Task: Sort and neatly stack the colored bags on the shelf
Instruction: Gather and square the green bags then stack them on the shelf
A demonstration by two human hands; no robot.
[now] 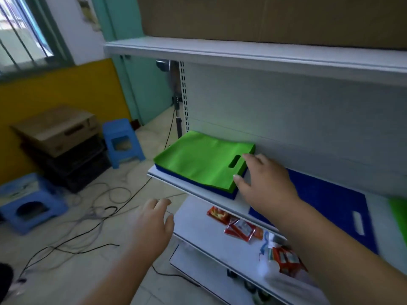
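The white metal shelf board (193, 190) carries a flat stack topped by a bright green fabric bag (198, 164) at its left end; a flat blue fabric bag (330, 201) lies to the right; bare board shows between them, under the right hand (264, 181); the upper white shelf (242, 53) caps the bay well above; the left hand (152, 223) hovers in open air before the shelf edge.

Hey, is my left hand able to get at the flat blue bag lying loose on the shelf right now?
Probably not easily: the right forearm crosses in front of the flat blue bag, and the left hand hovers off the shelf edge.
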